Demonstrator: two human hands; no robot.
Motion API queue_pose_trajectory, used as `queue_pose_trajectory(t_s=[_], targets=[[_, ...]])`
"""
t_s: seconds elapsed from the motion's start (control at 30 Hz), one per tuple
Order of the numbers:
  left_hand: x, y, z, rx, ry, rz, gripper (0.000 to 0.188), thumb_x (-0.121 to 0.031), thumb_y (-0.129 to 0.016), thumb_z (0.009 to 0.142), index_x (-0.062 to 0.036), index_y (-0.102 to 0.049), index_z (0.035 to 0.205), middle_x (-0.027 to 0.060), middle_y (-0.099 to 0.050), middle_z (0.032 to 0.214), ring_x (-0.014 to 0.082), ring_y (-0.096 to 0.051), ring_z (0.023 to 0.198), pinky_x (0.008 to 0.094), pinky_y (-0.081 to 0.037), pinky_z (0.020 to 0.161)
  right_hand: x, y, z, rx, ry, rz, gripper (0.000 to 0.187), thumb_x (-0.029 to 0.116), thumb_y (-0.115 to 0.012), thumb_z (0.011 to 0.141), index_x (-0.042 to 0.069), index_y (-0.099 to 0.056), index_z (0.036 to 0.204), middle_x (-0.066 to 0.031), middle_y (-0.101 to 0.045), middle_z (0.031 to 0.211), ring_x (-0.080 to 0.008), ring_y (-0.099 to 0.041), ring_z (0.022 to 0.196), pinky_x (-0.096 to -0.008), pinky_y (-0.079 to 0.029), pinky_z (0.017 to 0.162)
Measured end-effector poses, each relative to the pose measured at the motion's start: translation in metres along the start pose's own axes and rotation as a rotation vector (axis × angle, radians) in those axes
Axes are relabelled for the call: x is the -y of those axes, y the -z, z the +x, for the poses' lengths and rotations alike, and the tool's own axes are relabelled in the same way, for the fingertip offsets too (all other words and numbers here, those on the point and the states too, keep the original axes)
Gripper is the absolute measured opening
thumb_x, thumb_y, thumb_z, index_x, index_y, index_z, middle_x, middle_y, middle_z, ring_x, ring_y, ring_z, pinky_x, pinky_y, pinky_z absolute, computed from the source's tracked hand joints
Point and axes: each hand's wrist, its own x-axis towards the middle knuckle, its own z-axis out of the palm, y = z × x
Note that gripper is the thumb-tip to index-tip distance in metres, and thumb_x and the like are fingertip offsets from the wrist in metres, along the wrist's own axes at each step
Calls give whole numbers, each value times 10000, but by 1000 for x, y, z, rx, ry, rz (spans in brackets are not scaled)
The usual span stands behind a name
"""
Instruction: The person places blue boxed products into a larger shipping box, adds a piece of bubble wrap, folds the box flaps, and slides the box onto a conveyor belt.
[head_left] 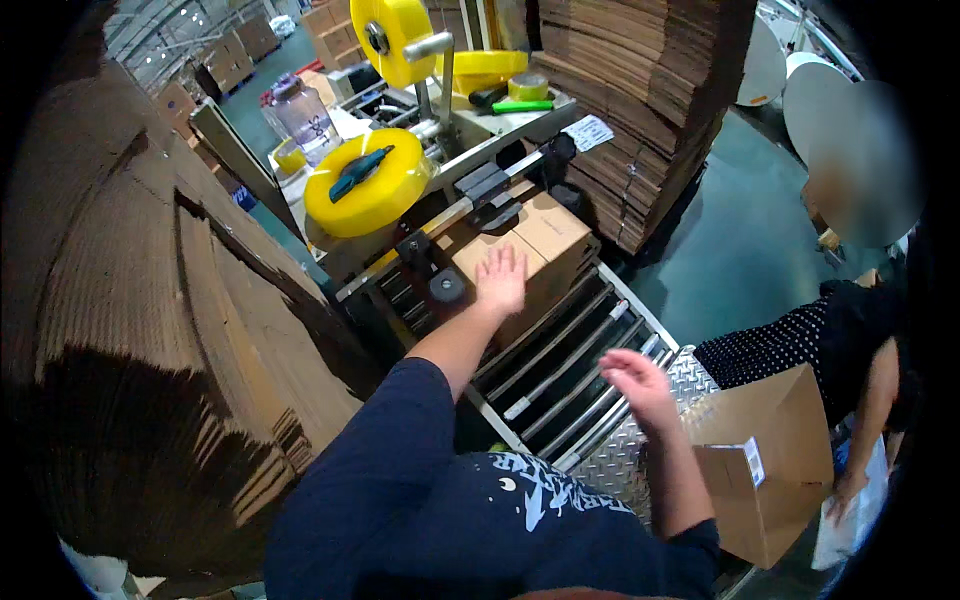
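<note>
My left hand point(502, 280) rests flat, fingers spread, on top of a closed cardboard box point(555, 228). The box sits partly beneath the black head of a carton-sealing machine point(487, 190), on a roller conveyor point(562, 385). Over the near rollers, clear of the box, my right hand point(643, 388) hovers with loosely bent fingers and nothing visible in it. A large yellow tape roll point(320, 205) lies on the machine's top with a dark teal-handled cutter point(360, 172) on it. Another yellow tape roll point(392, 40) stands upright on a spindle.
Tall stacks of flattened cardboard rise at left point(150, 280) and behind the machine point(630, 110). A purple-lidded bottle point(305, 120) and a green-handled tool point(522, 107) are on the machine. At right, a person's hand point(850, 490) is beside an open cardboard box point(790, 440), near a metal tread plate point(615, 465).
</note>
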Motion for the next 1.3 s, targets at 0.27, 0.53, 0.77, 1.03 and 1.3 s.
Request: queue_pose_trajectory(t_s=[0.27, 0.53, 0.77, 1.03, 1.3], targets=[[29, 29, -185, 341, -167, -545, 592, -321, -625, 773, -42, -434, 1258, 175, -480, 1230, 264, -467, 1127, 341, -377, 940, 197, 8, -216, -275, 1191, -462, 540, 233, -638, 659, -61, -497, 1089, -129, -546, 1036, -216, -536, 984, -325, -412, 888], [37, 133, -292, 174, -95, -598, 527, -252, -592, 838, -44, -405, 1285, 123, -499, 1227, 207, -490, 1095, 313, -398, 923, 189, 47, -283, -407, 1251, -600, 526, 215, -620, 681, -49, -481, 1115, -135, -531, 1070, -225, -519, 1014, -336, -395, 907], [5, 326, -318, -318, -299, -459, 428, -234, -605, 827, -66, -499, 1206, 161, -523, 1174, 255, -456, 1133, 349, -353, 961, 176, 52, -306, -534, 1146, -696, 516, 200, -604, 701, -38, -467, 1137, -140, -518, 1099, -234, -505, 1040, -345, -380, 924], [15, 570, -378, -1607, -446, 525, 362, -23, -626, 695, -55, -570, 1051, 120, -566, 1077, 280, -519, 1042, 366, -405, 898, 162, 9, -294, -682, 1025, -755, 505, 182, -585, 723, -26, -450, 1163, -146, -502, 1132, -243, -488, 1070, -356, -363, 944], [87, 644, -362, -1556, 9, 743, 232, -178, -592, 777, -79, -601, 987, 127, -609, 961, 293, -549, 979, 414, -402, 834, 153, -51, -285, -806, 916, -842, 497, 165, -567, 745, -14, -434, 1189, -151, -487, 1166, -253, -471, 1099, -367, -345, 963]])
